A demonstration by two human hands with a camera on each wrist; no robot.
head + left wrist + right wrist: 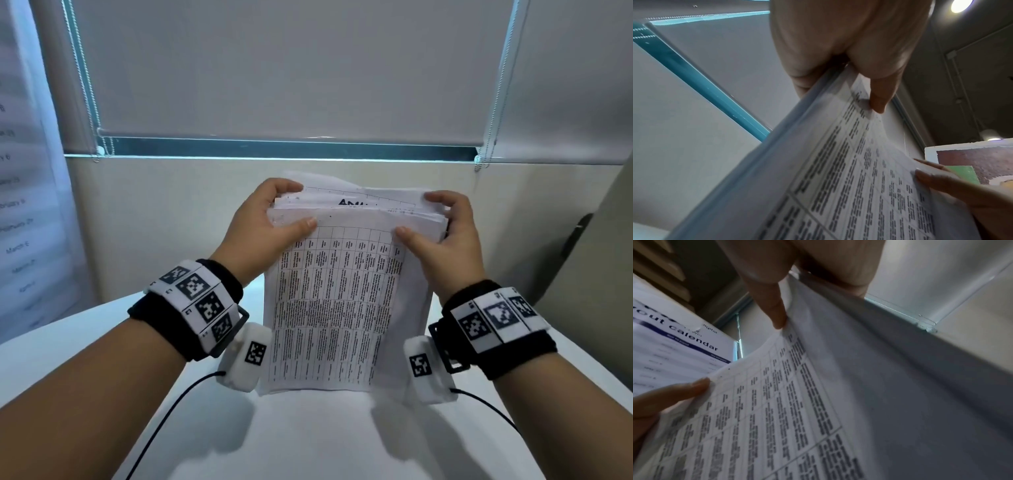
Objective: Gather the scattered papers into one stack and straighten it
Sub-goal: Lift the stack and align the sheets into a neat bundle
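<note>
A thick stack of white papers (337, 301) stands on its lower edge on the white table (308, 438), front sheet printed with a table of small text. The top edges are uneven, with several sheets sticking up. My left hand (265, 226) grips the upper left corner, thumb on the front sheet, fingers behind. My right hand (442, 233) grips the upper right corner the same way. In the left wrist view the stack (838, 178) runs under my left hand (838, 65). The right wrist view shows the stack (818, 402) under my right hand (789, 280).
A wall with drawn roller blinds (291, 68) and a sill strip (274, 150) rises just behind the table. A printed calendar sheet (24, 205) hangs on the left; it shows also in the right wrist view (674, 350). Black cables (164, 418) trail from both wrists.
</note>
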